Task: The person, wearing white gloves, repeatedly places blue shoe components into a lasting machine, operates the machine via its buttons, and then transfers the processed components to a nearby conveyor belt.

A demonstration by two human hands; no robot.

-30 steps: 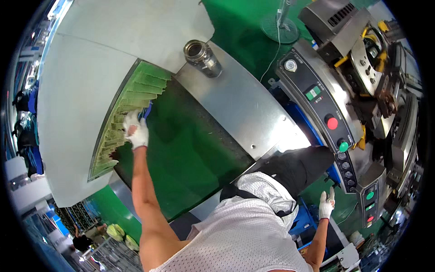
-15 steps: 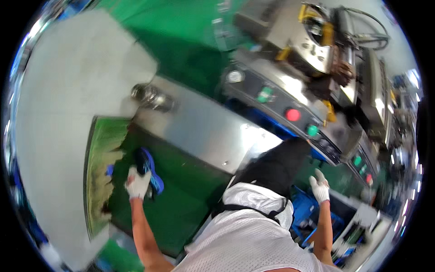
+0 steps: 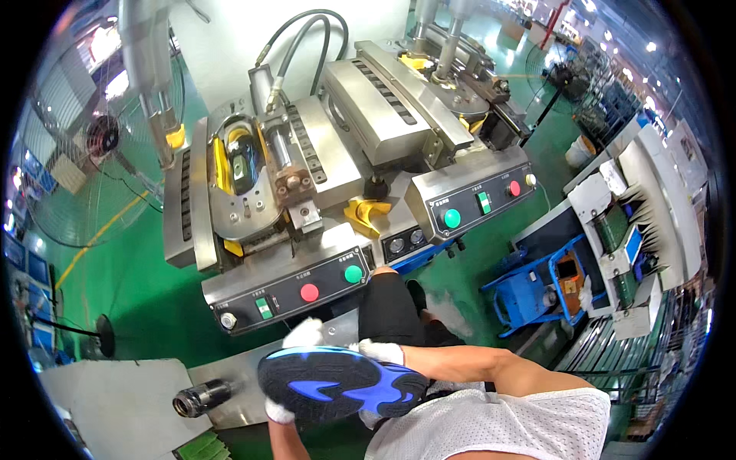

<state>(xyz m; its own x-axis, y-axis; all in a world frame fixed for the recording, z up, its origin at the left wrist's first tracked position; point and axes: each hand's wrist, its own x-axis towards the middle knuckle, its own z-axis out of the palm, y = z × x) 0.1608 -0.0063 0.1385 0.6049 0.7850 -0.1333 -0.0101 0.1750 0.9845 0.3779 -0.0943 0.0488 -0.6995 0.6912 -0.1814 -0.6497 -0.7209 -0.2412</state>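
A sneaker is raised in front of my body, its black and blue sole facing up toward me. My left hand, in a white knit glove, grips the toe end on the left; most of its fingers are behind the shoe. From the right, my gloved right hand reaches over the shoe's far edge and holds it there, fingers largely hidden. White glove fingers also stick out beyond the far edge; I cannot tell whose hand they belong to. The shoe's upper is out of sight.
Ahead stands a two-station metal press with yellow pads and hoses. Its front panels carry red and green buttons. A dark cylinder lies on the metal ledge at left. Right are a blue stool-like frame and a bristled machine.
The sneaker has come up from the green surface at the left into both hands. My hands were apart and are now together at it. The view has swung round toward the press.
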